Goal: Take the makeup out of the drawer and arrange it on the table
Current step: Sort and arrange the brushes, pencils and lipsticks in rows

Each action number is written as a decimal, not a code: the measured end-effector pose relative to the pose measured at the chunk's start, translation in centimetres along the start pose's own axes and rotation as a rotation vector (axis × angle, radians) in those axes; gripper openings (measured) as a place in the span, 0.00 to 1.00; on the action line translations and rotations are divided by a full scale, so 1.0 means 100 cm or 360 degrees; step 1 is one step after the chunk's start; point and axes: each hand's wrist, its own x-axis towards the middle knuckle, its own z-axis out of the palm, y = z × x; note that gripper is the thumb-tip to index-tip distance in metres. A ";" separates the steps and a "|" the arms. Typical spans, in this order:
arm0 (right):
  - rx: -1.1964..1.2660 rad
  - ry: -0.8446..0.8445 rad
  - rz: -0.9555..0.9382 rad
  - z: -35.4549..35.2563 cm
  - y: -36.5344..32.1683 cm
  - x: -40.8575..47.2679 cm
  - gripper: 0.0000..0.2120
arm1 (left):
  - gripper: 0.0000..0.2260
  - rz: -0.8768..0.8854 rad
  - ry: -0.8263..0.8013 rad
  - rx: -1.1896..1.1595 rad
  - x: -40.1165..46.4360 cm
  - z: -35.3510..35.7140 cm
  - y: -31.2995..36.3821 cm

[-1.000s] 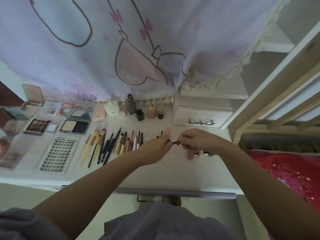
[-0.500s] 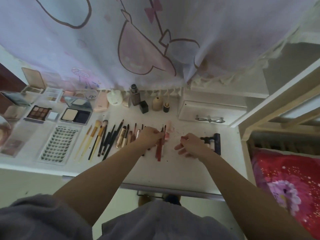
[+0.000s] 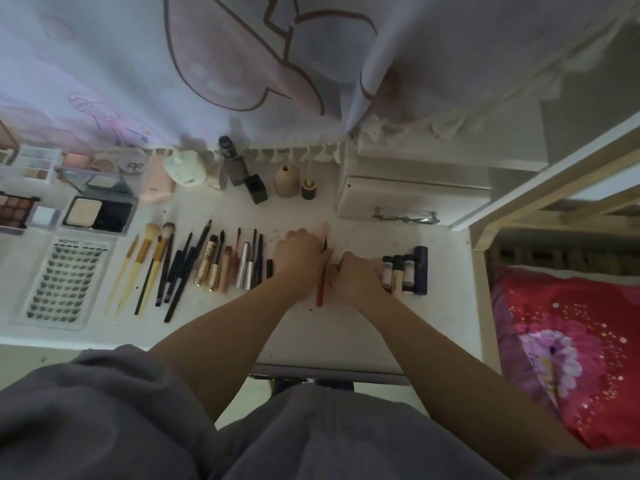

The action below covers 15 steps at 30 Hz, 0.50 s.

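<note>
Matt white table (image 3: 349, 334); sheer printed cloth curtain (image 3: 242, 64); glossy gold metallic tubes (image 3: 207, 271); clear plastic lash tray (image 3: 65, 282); wood-handled brushes (image 3: 138, 268); glossy red floral bedding (image 3: 568, 348).

White table (image 3: 349, 327), rows of brushes (image 3: 145, 268), pencils (image 3: 180, 271), tubes (image 3: 403, 273), palettes (image 3: 100, 214), lash tray (image 3: 65, 282), bottles (image 3: 286, 180)

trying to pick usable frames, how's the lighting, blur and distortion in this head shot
Head view: dim, flat light with no glare; wide-angle bending curves the white table edge and the bed frame; the hands, left hand and right hand, are slightly soft around the thin red pencil, while the row of makeup brushes stays readable, and the grey clothing at the bottom is dark.
</note>
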 end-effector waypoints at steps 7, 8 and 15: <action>0.0104 -0.0067 0.0060 0.005 -0.001 -0.001 0.14 | 0.15 0.0193 0.0072 0.0073 -0.005 0.004 -0.011; 0.0101 -0.0077 0.0063 0.004 0.000 0.000 0.13 | 0.14 0.0210 0.0093 0.0054 -0.005 0.003 -0.012; 0.0357 0.0078 -0.0166 -0.033 0.010 0.014 0.14 | 0.14 0.0187 0.0183 0.0093 0.004 -0.004 -0.021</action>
